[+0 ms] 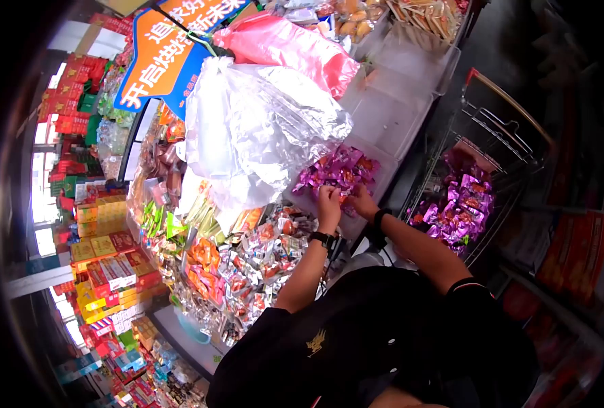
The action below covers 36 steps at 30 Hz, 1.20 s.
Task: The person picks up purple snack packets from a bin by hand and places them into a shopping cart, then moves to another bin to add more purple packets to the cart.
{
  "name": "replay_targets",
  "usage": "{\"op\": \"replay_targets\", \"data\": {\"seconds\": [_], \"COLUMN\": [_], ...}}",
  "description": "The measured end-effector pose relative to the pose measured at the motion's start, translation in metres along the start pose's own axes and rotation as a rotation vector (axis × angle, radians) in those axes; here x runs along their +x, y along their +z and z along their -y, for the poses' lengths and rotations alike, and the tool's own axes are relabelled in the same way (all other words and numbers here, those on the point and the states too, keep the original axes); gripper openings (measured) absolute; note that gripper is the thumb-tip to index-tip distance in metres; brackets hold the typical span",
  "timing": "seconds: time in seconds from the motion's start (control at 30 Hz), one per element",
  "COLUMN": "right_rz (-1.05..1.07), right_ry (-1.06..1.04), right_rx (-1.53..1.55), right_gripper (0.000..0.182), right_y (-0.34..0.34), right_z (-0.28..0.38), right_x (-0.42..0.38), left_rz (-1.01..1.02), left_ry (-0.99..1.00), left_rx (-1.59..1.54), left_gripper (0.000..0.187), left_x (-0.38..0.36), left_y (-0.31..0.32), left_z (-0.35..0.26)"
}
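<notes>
Head view, nearest: black shirt with a small gold emblem, across the bottom of the frame.
Wrists: dark watch on the left one, black band on the right one.
Left hand: at the centre, fingers narrow and bent against the near edge of the purple packets; I cannot tell whether they grip one.
Right hand: just beside it, fingers curled at the same pile; their hold is partly hidden.
Purple packets: heaped in a clear bin, centre of the frame.
Silver packets: loose pile, lower left of the hands.
Cart: wire basket, right of the frame, with more purple wrappers inside.
Plastic bags: clear, crumpled, upper centre, beside a pink bag.
Sign: blue and orange, upper left.
Farthest: stacked boxes, left side.
</notes>
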State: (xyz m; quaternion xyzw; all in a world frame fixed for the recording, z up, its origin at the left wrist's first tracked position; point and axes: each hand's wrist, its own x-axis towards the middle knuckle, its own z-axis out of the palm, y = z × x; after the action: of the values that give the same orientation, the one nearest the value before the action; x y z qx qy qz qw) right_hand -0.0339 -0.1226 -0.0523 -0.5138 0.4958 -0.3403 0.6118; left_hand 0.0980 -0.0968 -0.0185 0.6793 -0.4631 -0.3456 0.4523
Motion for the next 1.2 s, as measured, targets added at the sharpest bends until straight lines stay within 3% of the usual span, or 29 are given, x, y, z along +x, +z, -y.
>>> {"op": "replay_targets", "data": {"seconds": [0.07, 0.17, 0.23, 0.27, 0.37, 0.5, 0.53, 0.6, 0.63, 0.7, 0.77, 0.8, 0.83, 0.9, 0.93, 1.03, 1.1, 1.17, 1.2], "right_rz": [-0.007, 0.015, 0.099, 0.078, 0.088, -0.118, -0.119, -0.254, -0.316, -0.167, -0.488, -0.537, -0.558, -0.6, -0.693, -0.484, -0.455, -0.424, -0.411], "right_ry": [-0.165, 0.002, 0.238, 0.185, 0.366, 0.299, 0.325, 0.303, 0.291, 0.221, 0.202, 0.078, 0.062, 0.035, 0.011, 0.237, 0.28, 0.31, 0.315], "right_rx": [0.004, 0.139, 0.237, 0.098, 0.275, 0.069, -0.024, -0.185, -0.267, -0.49, 0.093, 0.247, 0.215, 0.152, -0.041, -0.124, -0.017, 0.091, 0.145], "right_gripper": [0.044, 0.036, 0.029, 0.024, 0.026, 0.023, 0.023, 0.023, 0.023, 0.026, 0.028, 0.03, 0.028, 0.025, 0.02, 0.015, 0.014, 0.014, 0.014], "right_y": [-0.018, -0.081, -0.126, -0.144, -0.197, -0.254, -0.27, -0.292, -0.303, -0.33, -0.343, -0.36, -0.376, -0.395, -0.389, -0.4, -0.395, -0.377, -0.365], "right_z": [-0.007, 0.066, 0.107, 0.076, 0.098, 0.031, -0.011, -0.03, -0.029, -0.019, 0.021, -0.036, -0.055, -0.069, -0.04, -0.075, -0.101, -0.099, -0.081], "right_x": [-0.003, -0.058, -0.089, -0.092, -0.149, -0.207, -0.21, -0.23, -0.242, -0.255, -0.277, -0.265, -0.266, -0.268, -0.281, -0.277, -0.268, -0.264, -0.266], "left_rz": [0.008, 0.036, 0.159, 0.217, 0.369, 0.653, 0.798, 1.071, 1.099, 1.083, 0.982, 0.881, 0.774, 0.755, 0.744, 0.796, 0.792, 0.75, 0.707], "left_ry": [-0.092, -0.127, -0.259, -0.334, -0.477, -0.713, -0.704, -0.677, -0.522, -0.218, 0.077, -0.108, -0.29, -0.213, -0.175, -0.218, 0.099, 0.027, -0.193], "left_rx": [-0.143, -0.094, -0.227, -0.287, -0.548, -0.437, -0.374, -0.257, -0.179, -0.11, -0.108, -0.039, 0.025, 0.052, 0.067, 0.055, 0.106, 0.034, -0.072], "left_gripper": [0.016, 0.015, 0.015, 0.016, 0.018, 0.027, 0.027, 0.027, 0.026, 0.028, 0.035, 0.036, 0.038, 0.038, 0.038, 0.034, 0.033, 0.032, 0.03], "left_x": [-0.011, -0.027, -0.039, -0.051, -0.091, -0.136, -0.145, -0.165, -0.172, -0.17, -0.162, -0.167, -0.172, -0.178, -0.177, -0.174, -0.166, -0.173, -0.179], "left_y": [-0.005, 0.004, 0.022, 0.033, 0.079, 0.142, 0.154, 0.179, 0.195, 0.228, 0.257, 0.257, 0.255, 0.25, 0.25, 0.24, 0.228, 0.201, 0.184], "left_z": [-0.042, -0.059, -0.065, -0.067, -0.082, -0.048, -0.05, -0.054, -0.052, -0.046, -0.036, -0.09, -0.13, -0.155, -0.158, -0.121, -0.052, -0.026, -0.028]}}
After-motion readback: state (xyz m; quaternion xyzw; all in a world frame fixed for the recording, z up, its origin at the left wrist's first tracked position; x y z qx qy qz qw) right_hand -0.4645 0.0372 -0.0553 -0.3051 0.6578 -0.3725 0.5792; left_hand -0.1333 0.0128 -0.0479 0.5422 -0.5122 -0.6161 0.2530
